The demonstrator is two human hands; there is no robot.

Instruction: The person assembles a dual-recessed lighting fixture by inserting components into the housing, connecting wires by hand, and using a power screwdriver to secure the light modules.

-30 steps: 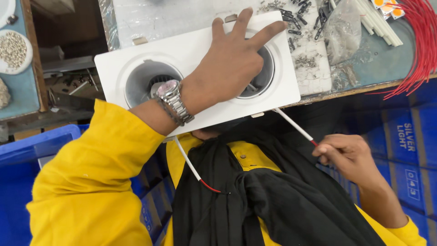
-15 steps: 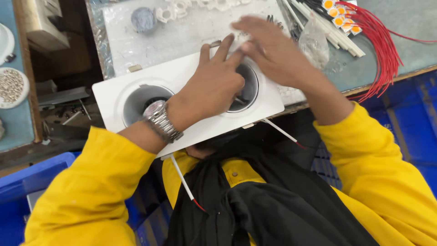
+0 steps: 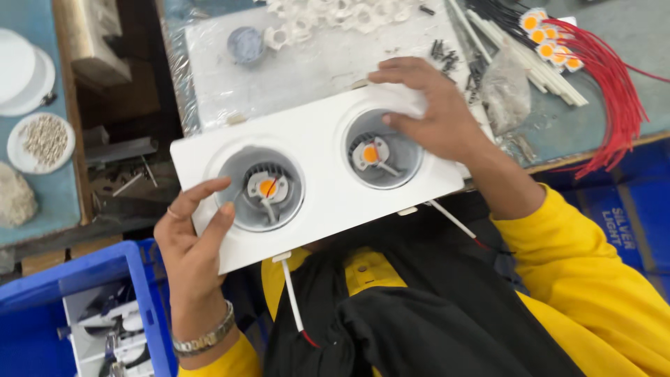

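Note:
A white rectangular double downlight housing rests tilted at the bench edge over my lap. Each of its two round wells holds a small orange LED chip on a grey heat sink: the left well and the right well. My left hand grips the housing's left end, thumb on its face. My right hand lies on the right end, with fingertips at the rim of the right well. White wires with red tips hang from the housing's near edge.
A bundle of red wires with orange LED chips lies at the back right. Small white parts, black screws and a clear bag lie on the bench. At the left are white dishes. A blue crate stands at the lower left.
My left hand slid off the housing's face to its left end, uncovering both wells. My right hand came up from my lap onto the right well. The view shifted.

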